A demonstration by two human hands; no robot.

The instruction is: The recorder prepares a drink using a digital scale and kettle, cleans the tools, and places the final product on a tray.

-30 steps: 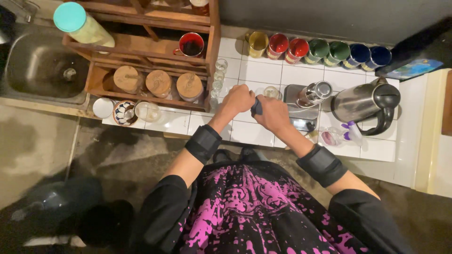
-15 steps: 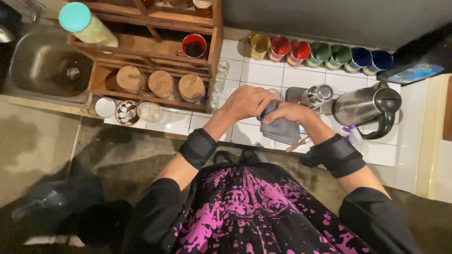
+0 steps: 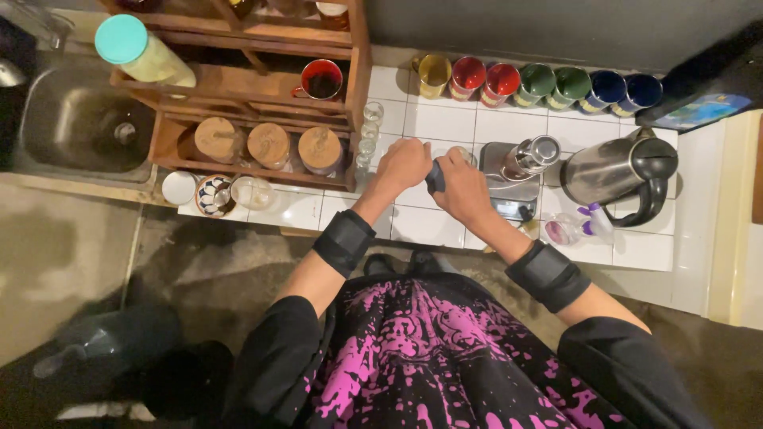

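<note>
Both hands meet over the white tiled counter [image 3: 429, 226] — left hand [image 3: 403, 165] and right hand [image 3: 463, 187] closed together around a small dark object [image 3: 435, 176], mostly hidden between the fingers; its kind cannot be told. Just right of them, a grey scale [image 3: 509, 195] carries a steel grinder [image 3: 531, 156], a steel kettle [image 3: 616, 171] beside it. Left — a wooden rack [image 3: 238, 87] with three cork-lidded jars [image 3: 269, 145]. Farthest back, a row of coloured mugs [image 3: 536, 81] lines the wall.

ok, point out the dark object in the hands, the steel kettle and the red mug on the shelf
dark object [image 3: 435, 176], head view, part showing between the hands
steel kettle [image 3: 608, 169], head view, body
red mug [image 3: 323, 80], head view, inside
</note>
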